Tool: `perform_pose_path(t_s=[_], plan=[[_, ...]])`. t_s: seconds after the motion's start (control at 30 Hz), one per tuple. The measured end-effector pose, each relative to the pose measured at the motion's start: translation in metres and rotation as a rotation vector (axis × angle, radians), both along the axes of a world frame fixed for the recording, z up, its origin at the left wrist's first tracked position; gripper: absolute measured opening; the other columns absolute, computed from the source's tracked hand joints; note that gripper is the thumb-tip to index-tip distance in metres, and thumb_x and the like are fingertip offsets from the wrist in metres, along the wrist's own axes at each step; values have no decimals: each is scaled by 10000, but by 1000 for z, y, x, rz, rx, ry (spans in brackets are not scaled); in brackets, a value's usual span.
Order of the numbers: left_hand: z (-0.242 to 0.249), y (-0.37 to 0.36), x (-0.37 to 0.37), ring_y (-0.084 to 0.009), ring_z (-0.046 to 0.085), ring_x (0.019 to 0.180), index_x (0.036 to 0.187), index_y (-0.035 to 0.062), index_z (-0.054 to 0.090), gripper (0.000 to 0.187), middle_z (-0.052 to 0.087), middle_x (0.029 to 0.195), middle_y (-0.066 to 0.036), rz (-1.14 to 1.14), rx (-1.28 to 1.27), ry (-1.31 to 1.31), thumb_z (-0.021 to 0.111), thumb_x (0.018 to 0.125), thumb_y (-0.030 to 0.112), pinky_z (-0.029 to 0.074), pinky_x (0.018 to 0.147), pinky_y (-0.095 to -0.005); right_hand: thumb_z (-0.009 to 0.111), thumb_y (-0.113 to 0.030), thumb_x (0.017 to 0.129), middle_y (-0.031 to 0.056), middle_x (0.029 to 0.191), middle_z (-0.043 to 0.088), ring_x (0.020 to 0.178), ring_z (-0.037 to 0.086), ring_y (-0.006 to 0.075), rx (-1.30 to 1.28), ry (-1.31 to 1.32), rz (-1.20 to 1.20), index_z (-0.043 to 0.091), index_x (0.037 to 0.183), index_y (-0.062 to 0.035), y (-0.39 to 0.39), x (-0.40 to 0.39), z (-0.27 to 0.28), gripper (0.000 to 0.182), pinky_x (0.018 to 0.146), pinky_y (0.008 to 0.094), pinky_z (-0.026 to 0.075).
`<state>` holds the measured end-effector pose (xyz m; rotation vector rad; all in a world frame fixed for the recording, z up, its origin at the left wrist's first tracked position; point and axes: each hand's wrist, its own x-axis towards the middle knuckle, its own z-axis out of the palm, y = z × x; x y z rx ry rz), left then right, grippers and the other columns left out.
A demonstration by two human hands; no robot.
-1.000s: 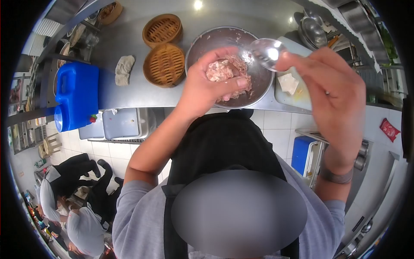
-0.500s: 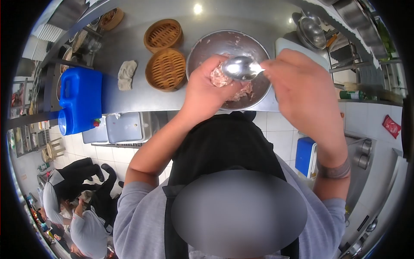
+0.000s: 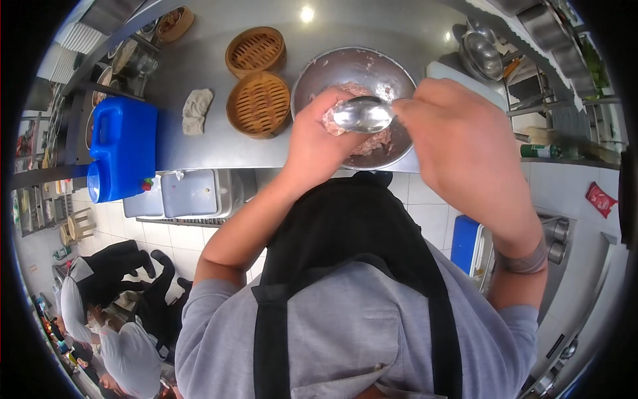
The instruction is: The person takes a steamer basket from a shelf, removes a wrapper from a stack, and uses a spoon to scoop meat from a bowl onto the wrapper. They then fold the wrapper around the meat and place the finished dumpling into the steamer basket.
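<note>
My left hand (image 3: pixel 318 139) is curled around a lump of pale pink minced meat (image 3: pixel 331 122), over the near left rim of a steel mixing bowl (image 3: pixel 312 75). My right hand (image 3: pixel 458 136) grips a metal spoon (image 3: pixel 363 115) by its handle. The spoon's bowl lies over the meat in my left hand and hides part of it. More minced meat (image 3: pixel 377 143) sits in the mixing bowl, with bits stuck to its wall.
Two bamboo steamers (image 3: pixel 258 104) stand left of the bowl, near a folded cloth (image 3: pixel 197 112). A blue jug (image 3: pixel 125 149) is at the counter's left end. A white board (image 3: pixel 458 76) and metal bowls (image 3: pixel 481 54) lie right. Two people (image 3: pixel 129 349) are at lower left.
The spoon has moved slightly left and down over the meat, and my right hand has shifted with it. My left hand keeps its hold on the meat.
</note>
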<state>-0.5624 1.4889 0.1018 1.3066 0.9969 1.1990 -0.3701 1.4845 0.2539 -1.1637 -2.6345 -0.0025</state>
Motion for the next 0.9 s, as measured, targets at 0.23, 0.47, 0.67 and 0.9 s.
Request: perform_pose_path(t_s=[0.23,0.47,0.67,0.9], plan=[[-27,-4,-27,-91,621,838,1271,47,577,404,642,934,2,58,-99,-6,793,930,63,532,781,-280,700,-1,924,124,826,643,658,602,269,-25,322,-217,744,1025,29,-7,42,-3,114,612,339,460],[-49,-2,-43,-74,563,676,1103,35,640,241,633,830,-5,128,-349,-269,805,936,90,471,622,-249,714,-19,929,89,793,616,647,523,153,-376,444,-450,746,1059,36,-25,72,-65,145,615,296,421],[-54,0,-42,-66,597,712,1124,44,662,301,668,842,-6,235,-273,-149,846,891,94,483,648,-237,725,-23,934,71,809,631,679,537,128,-463,574,-540,749,1066,37,-38,82,-92,147,632,284,430],[-48,7,-43,-63,597,782,1009,51,665,260,659,887,2,279,-170,187,867,846,60,472,678,-246,732,-26,933,83,811,639,690,585,160,-386,555,-452,764,1100,6,-30,53,-72,172,642,288,457]])
